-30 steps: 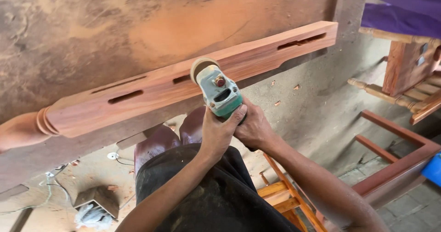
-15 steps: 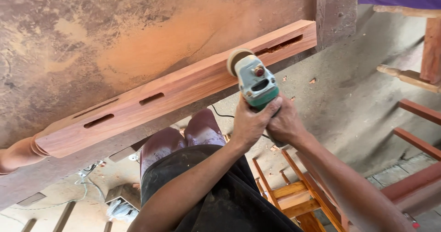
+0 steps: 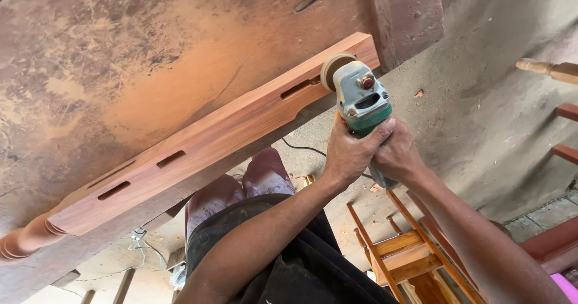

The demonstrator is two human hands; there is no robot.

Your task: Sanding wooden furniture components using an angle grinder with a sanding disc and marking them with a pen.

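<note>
— What do the hands hold?

— Both clench one tool: the left hand point(image 3: 348, 153) and right hand point(image 3: 397, 154) wrap the green-and-grey sander point(image 3: 361, 102), right of frame centre.

— And the wood?

— The reddish post point(image 3: 205, 141) runs from lower left to upper right. The sander's disc point(image 3: 333, 69) meets it at the upper-right end, just above the hands.

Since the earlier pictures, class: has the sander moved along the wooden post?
Yes. The sander, gripped by both hands, has travelled along the wooden post away from its turned end, toward its square end.
</note>
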